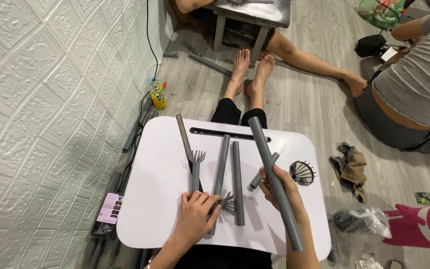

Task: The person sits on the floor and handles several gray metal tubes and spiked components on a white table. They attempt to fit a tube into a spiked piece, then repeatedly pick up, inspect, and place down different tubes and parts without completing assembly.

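i saw the right hand (280,192) wrapped around a long grey plastic tube (274,182), its grip closed fully round the smooth, round shaft near the middle. the tube slanted from the far middle of the tabletop (160,199) down past the near right edge. the left hand (197,214) lay palm down on the near middle of the tabletop, fingers curled loosely over the near ends of two grey pieces; i could not tell whether its grip actually clasped either one.

the tabletop was a white, glossy lap tray with rounded corners, a dark slot (227,133) along its far edge and a round cup hole (302,172) at the right, crossed by thin spokes. on it i counted four more grey tubes lying loose: two long straight ones side by side in the middle, a short stub (262,172) tucked behind the held tube, and one with a fan of thin prongs (198,157) at its far end. a flat, dull metal strip (184,137) leaned away to the far left. a second spray of prongs (228,203) showed just right of the left hand.

on the wood-grain floor sat a phone (107,215) at near left and a yellow bottle (158,94) by the white embossed wall.
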